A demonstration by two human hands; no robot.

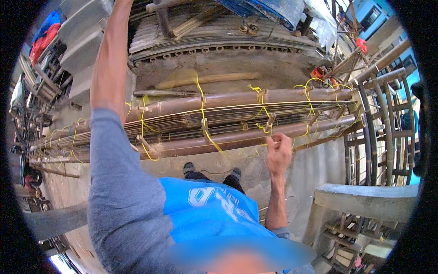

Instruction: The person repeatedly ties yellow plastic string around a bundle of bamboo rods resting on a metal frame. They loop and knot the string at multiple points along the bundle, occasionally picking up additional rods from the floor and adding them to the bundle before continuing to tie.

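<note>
A long, narrow frame made of two brown bamboo poles lies across in front of me: a far pole (pixel 292 96) and a near pole (pixel 242 138). Thin split strips (pixel 182 118) run lengthwise between them. Yellow strings (pixel 202 102) are looped and tied around the frame at intervals, beside short wooden pegs (pixel 205 128). At the near pole, right of centre, my right hand (pixel 279 148) is closed in a pinch. Yellow string lies close by, but what its fingers hold is unclear. My left arm reaches up past the top edge, which leaves that hand out of sight.
Concrete steps (pixel 84 39) rise at the upper left. Behind the frame are a loose bamboo pole (pixel 228 79), corrugated sheets (pixel 210 40) and a red can (pixel 317 72). Bamboo ladders (pixel 388 130) stand on the right, above a concrete ledge (pixel 365 198).
</note>
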